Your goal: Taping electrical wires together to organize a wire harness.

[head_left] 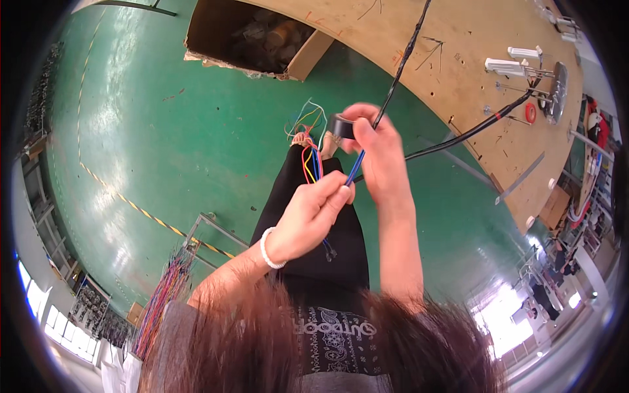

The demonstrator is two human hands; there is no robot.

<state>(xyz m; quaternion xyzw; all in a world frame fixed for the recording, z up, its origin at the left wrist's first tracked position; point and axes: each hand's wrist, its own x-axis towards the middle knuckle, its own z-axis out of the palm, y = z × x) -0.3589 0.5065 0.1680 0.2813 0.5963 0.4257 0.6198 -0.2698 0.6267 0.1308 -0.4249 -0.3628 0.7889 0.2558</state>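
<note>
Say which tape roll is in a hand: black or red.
The black roll, held in the right hand; the red roll lies on the board.

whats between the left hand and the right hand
In the head view, a short stretch of blue wires spans from the left hand to the right hand, with a bit of black cable beside it.

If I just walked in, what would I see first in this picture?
Probably the bunch of coloured wires poking out of the left hand, near the middle. Just above, the right hand holds a roll of black tape beside a long dark cable. All around spreads the green floor, with a striped line on the left.
</note>
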